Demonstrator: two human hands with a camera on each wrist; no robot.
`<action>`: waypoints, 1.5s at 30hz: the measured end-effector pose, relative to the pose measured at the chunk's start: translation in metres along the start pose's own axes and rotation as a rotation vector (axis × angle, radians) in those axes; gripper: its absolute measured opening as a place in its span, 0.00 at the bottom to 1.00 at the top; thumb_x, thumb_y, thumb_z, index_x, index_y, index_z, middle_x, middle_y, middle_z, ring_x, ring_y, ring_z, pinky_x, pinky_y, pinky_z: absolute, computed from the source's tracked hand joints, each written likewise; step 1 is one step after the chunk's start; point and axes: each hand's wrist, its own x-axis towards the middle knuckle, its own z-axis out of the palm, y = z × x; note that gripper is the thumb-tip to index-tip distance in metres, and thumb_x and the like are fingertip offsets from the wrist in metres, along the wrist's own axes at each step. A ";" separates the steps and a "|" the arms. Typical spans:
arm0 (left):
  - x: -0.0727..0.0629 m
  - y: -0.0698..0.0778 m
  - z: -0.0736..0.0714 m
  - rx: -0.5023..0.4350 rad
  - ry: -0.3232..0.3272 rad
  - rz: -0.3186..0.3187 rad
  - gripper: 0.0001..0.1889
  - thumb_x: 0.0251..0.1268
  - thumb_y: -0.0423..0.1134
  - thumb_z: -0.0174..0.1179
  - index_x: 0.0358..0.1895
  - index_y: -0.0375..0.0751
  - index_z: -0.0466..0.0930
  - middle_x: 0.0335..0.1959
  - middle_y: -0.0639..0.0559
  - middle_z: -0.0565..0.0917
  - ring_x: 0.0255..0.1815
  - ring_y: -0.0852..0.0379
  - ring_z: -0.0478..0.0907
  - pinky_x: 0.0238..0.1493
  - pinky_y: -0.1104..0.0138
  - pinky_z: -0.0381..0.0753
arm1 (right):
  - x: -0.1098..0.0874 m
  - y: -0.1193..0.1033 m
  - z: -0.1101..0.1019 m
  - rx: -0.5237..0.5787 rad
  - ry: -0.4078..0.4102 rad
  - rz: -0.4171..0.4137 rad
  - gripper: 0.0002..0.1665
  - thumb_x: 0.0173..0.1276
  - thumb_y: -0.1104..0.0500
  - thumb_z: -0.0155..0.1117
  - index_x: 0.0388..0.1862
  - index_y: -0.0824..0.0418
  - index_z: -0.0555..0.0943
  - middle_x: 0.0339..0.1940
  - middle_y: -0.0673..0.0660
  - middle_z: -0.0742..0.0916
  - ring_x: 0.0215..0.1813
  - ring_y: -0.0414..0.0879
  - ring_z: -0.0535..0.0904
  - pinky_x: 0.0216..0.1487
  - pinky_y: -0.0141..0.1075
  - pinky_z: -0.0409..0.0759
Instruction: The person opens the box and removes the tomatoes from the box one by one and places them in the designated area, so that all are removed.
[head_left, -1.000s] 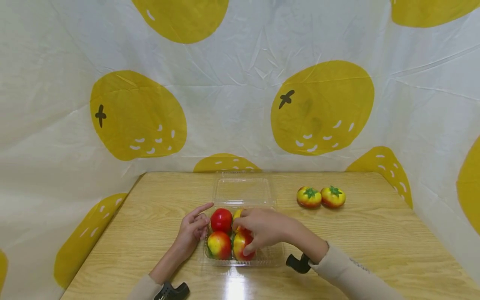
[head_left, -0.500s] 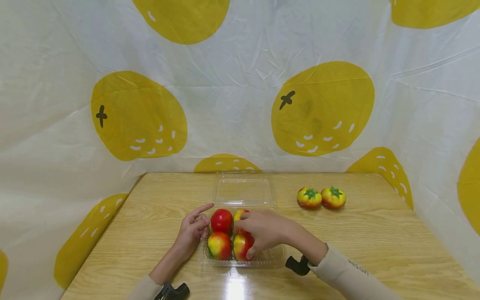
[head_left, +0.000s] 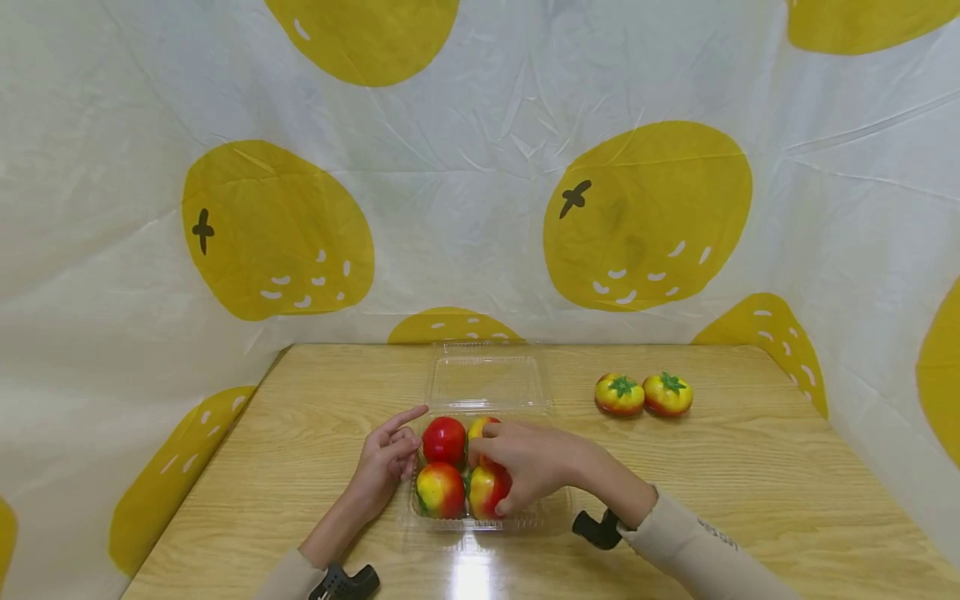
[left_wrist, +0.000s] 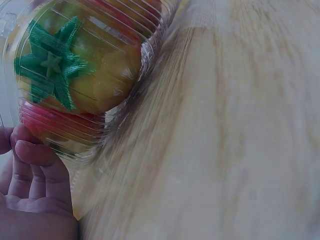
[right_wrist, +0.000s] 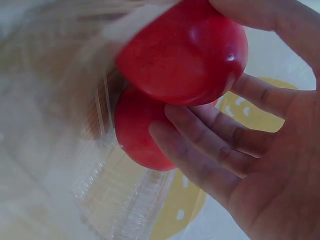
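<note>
A clear plastic clamshell box (head_left: 525, 523) lies on the table with its lid folded back. Inside are a red tomato (head_left: 444, 441) at back left, a red-yellow tomato (head_left: 441, 492) at front left, and two on the right. My right hand (head_left: 536, 458) reaches over the right pair, with thumb and fingers curved round the front right tomato (head_left: 483, 492). Its fingertips also touch the back right tomato (right_wrist: 142, 132), which is partly hidden. At the box's left side, my left hand (head_left: 382, 467) pinches the rim between thumb and fingers, its index finger extended.
Two yellow-red tomatoes (head_left: 643, 395) with green leaf tops sit side by side on the wooden table (head_left: 750, 500), right of the box. The raised lid (head_left: 489, 379) lies behind the box. A patterned cloth (head_left: 457, 233) hangs beyond the table's back edge.
My right thumb has slid slightly rightward along the front right tomato. The left hand and the box have stayed in place.
</note>
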 end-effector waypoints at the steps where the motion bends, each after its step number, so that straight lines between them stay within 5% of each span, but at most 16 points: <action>1: 0.000 0.000 0.000 -0.001 -0.001 0.000 0.29 0.74 0.26 0.49 0.76 0.24 0.60 0.26 0.60 0.78 0.18 0.65 0.72 0.20 0.76 0.71 | 0.000 0.000 0.000 0.007 -0.002 0.004 0.28 0.52 0.51 0.80 0.51 0.47 0.79 0.46 0.45 0.79 0.46 0.36 0.73 0.48 0.29 0.77; 45: -0.001 -0.002 -0.001 -0.003 -0.015 0.024 0.28 0.75 0.26 0.48 0.76 0.22 0.59 0.27 0.59 0.79 0.18 0.65 0.72 0.20 0.77 0.72 | -0.006 0.004 -0.014 0.056 0.016 -0.028 0.32 0.54 0.48 0.78 0.55 0.49 0.75 0.45 0.43 0.76 0.44 0.36 0.73 0.48 0.30 0.77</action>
